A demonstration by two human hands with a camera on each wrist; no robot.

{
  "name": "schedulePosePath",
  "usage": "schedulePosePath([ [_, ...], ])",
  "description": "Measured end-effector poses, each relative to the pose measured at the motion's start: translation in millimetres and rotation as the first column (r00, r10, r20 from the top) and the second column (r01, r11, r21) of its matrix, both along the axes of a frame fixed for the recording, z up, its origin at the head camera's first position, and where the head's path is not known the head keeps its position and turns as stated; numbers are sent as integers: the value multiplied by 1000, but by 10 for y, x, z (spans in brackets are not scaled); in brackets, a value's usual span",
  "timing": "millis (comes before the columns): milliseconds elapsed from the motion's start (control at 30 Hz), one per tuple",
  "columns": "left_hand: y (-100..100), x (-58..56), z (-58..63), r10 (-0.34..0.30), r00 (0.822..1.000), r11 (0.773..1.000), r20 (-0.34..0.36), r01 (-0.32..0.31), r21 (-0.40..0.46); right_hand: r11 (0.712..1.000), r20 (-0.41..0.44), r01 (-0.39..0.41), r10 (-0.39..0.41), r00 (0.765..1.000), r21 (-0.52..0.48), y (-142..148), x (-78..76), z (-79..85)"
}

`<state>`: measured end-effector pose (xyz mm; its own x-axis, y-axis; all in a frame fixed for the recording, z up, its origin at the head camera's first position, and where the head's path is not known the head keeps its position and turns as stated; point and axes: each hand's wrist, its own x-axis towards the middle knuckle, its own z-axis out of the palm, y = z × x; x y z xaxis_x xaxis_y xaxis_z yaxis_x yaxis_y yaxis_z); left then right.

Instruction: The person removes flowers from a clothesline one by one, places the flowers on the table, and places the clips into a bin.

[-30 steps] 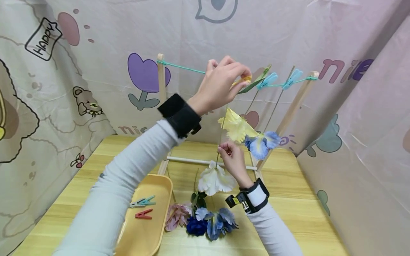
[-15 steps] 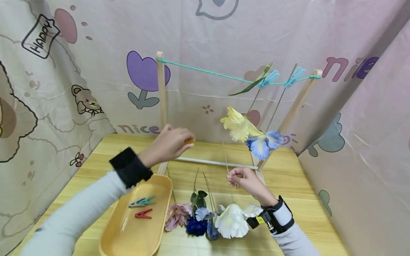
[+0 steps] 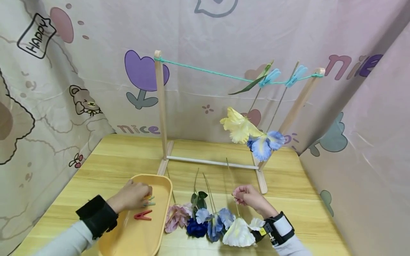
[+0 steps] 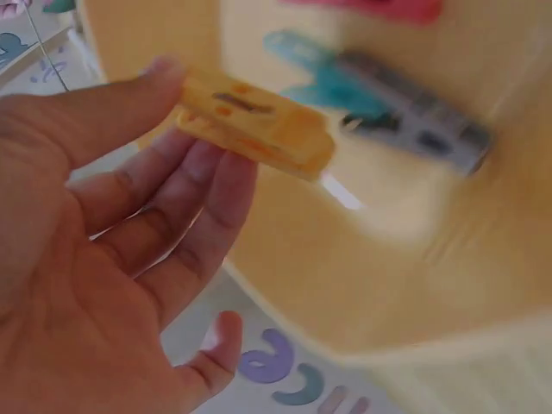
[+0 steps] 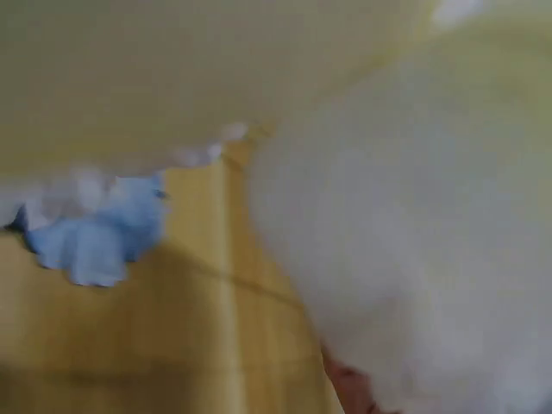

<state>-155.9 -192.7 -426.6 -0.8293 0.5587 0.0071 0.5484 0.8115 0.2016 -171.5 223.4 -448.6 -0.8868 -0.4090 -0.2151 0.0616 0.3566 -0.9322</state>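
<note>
My left hand (image 3: 133, 195) is over the yellow tray (image 3: 166, 183), pinching a yellow clothespin (image 4: 254, 125) between thumb and fingers. Under it in the tray lie a teal-and-grey clothespin (image 4: 414, 112) and a red clothespin (image 3: 143, 215). My right hand (image 3: 251, 199) pinches the thin stem of a white flower (image 3: 238, 233), whose bloom hangs down low over the table. White petals fill most of the right wrist view and hide nearly all of that hand there.
A teal cord (image 3: 205, 70) spans a wooden frame (image 3: 161, 106). Two blue clothespins (image 3: 269, 78) hold a yellow flower (image 3: 238, 125) and a blue flower (image 3: 264, 145) on it. Pink (image 3: 177, 217), dark blue (image 3: 196, 227) and light blue flowers (image 3: 215, 227) lie beside the tray.
My left hand has come down from the cord to the tray, bringing the yellow clothespin. My right hand has lowered the white flower from below the cord toward the table front.
</note>
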Motion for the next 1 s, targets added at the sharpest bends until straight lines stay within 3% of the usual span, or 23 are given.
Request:
schedulePosePath([
  [167, 20, 70, -149, 35, 996, 999, 80, -36, 10, 998, -2, 64, -64, 998, 9, -62, -35, -194],
  [433, 57, 125, -251, 30, 997, 999, 65, -29, -22, 993, 34, 105, -107, 994, 62, -167, -45, -420],
  [1000, 38, 151, -308, 52, 993, 998, 104, -48, -42, 976, -16, 141, -140, 990, 168, -259, 11, -464],
])
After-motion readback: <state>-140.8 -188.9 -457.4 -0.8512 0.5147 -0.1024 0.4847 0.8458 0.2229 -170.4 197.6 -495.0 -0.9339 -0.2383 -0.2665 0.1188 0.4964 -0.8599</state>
